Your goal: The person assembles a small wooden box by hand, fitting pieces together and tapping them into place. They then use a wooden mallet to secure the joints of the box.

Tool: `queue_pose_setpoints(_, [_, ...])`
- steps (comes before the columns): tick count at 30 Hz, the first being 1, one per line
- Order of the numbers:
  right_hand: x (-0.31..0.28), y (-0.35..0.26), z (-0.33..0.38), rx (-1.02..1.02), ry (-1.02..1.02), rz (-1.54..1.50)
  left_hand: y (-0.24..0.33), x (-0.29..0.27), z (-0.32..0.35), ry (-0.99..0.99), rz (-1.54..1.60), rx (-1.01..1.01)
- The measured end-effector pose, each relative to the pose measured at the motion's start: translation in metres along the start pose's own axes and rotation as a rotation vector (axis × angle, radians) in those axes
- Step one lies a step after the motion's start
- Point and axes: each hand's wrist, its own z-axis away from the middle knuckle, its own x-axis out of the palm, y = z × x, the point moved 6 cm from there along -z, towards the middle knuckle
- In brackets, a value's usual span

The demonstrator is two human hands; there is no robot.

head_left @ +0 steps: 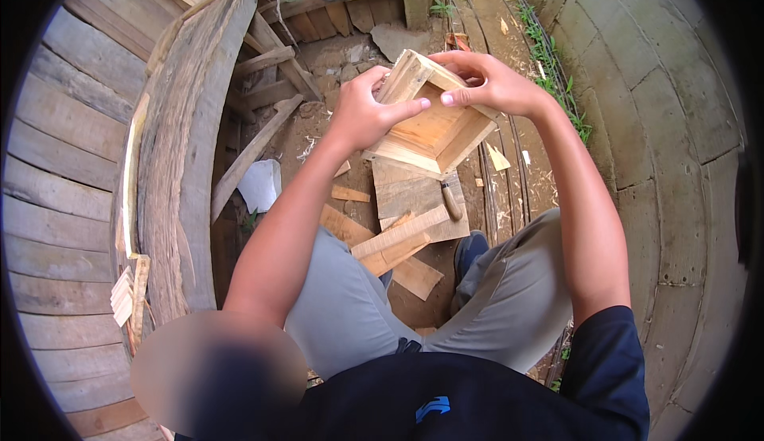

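Left hand (362, 115) — partly behind box (426, 130)

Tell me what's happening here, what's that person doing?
A person is holding up a wooden box in both bare hands, the left hand on one side and the right hand on the other. Its open side faces up toward the person. Below it are a flat board, a wooden-handled tool and loose wood pieces.

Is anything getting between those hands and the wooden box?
Nothing visible: the left hand and right hand are both directly on the wooden box. The wooden-handled tool and loose boards appear lower in the picture, clear of both hands.
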Motion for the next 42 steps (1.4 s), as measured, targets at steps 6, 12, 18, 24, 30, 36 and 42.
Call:
queue_pose_setpoints(6, [-0.006,-0.031,0.004,-0.127,0.198,0.201,-0.005,-0.013,-0.005,-0.018,0.109,0.156])
queue_pose_setpoints(12, [0.004,-0.057,0.01,-0.341,0.455,0.719,-0.006,-0.018,-0.007,0.014,0.033,0.276])
queue_pose_setpoints(18, [0.007,-0.057,0.008,-0.388,0.458,0.809,-0.001,-0.025,-0.006,0.04,-0.01,0.292])
queue_pose_setpoints(24, [0.007,-0.048,0.004,-0.348,0.4,0.671,0.002,-0.023,-0.002,0.021,0.055,0.271])
queue_pose_setpoints(30, [0.014,-0.029,-0.004,-0.06,0.2,0.286,-0.006,-0.015,-0.003,-0.008,0.375,0.163])
queue_pose_setpoints(36, [0.017,-0.012,-0.013,-0.033,0.214,0.207,-0.037,0.002,-0.012,0.016,0.649,-0.153])
queue_pose_setpoints(42, [0.015,0.0,-0.02,0.008,0.286,0.174,-0.042,0.009,-0.013,-0.091,0.4,-0.009])
